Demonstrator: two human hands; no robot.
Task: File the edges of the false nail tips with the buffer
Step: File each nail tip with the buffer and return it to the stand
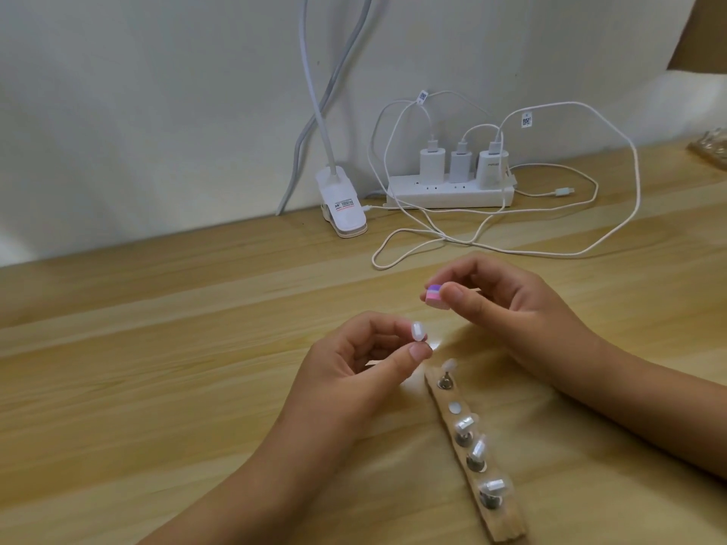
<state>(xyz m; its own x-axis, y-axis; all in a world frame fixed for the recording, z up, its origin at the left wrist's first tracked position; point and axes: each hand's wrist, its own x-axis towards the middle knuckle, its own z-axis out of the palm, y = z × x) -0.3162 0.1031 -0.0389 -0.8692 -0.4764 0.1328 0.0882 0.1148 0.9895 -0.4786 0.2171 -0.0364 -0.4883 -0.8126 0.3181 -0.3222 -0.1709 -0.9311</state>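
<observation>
Pinching on both sides, head view: left hand (354,371) holds one translucent white nail tip (417,332) between thumb and forefinger, right hand (511,304) pinches a small pink-and-purple layered buffer block (436,298). Fingers curled on both, wrists low over the wooden table (157,348). Tip and buffer sit apart, not touching. I count four more tips (464,423) on metal stands along a wooden strip (507,521) between the forearms, one white pad (455,407) bare. One buffer.

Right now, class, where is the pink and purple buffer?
In the head view, the buffer is right of centre, pinched by the right hand above the table, up and right of the nail tip that the left hand holds.
</observation>
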